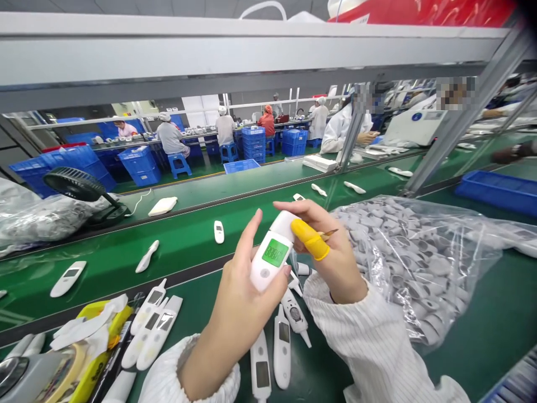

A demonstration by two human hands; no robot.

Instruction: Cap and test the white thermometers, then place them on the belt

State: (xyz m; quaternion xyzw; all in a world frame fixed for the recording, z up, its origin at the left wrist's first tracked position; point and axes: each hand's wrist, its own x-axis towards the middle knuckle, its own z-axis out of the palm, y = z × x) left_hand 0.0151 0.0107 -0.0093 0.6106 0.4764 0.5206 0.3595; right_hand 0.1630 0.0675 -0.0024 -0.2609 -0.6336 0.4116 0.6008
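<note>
Over the green workbench, left of the clear bag, the left hand grips a lit thermometer; the right hand pinches its cap. Seating or checking that cap seems in hand; the next move needs steady support.

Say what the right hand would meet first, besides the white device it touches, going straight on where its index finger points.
Probably the left hand: its raised index finger stands in line. Depth is unclear, so the right hand might slip past, over the green belt.
</note>
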